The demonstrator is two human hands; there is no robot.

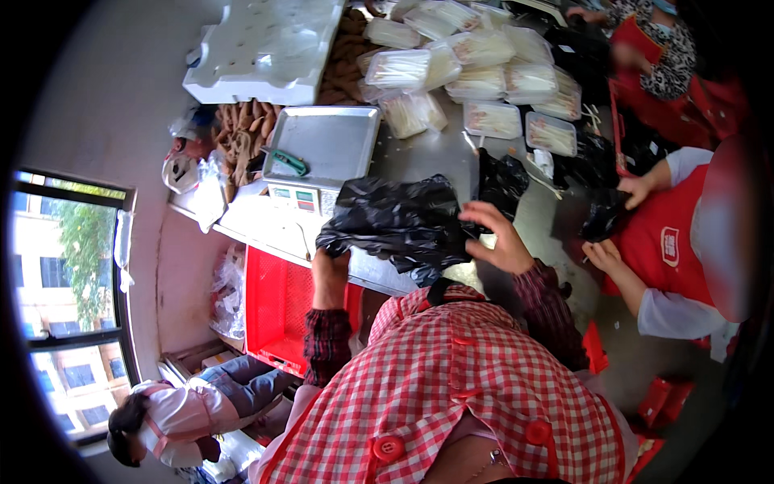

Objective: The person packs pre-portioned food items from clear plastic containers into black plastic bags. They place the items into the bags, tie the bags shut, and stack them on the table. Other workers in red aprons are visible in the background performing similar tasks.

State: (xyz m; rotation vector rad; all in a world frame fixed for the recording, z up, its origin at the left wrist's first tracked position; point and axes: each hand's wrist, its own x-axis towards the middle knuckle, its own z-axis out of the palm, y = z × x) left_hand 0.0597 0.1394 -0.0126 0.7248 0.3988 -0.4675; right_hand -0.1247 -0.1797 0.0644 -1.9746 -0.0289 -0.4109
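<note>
In front of me a crumpled black plastic bag [399, 222] is spread over the table edge, beside the scale. My left hand [329, 274] grips its left end, with most of the fingers hidden behind the plastic. At the bag's right end is my right hand [501, 242], thumb and fingers apart; whether they touch the plastic I cannot tell. A bench scale [326, 141] with a metal pan stands just beyond the bag, and a green-handled tool [289, 161] lies on the pan.
Clear packs of pale sticks [484, 60] are piled at the back. Long brown roots [242, 133] lie near a white foam box [266, 52]. A red crate [278, 306] sits below the table at left. At right a co-worker in a red apron [669, 226] handles a black bag.
</note>
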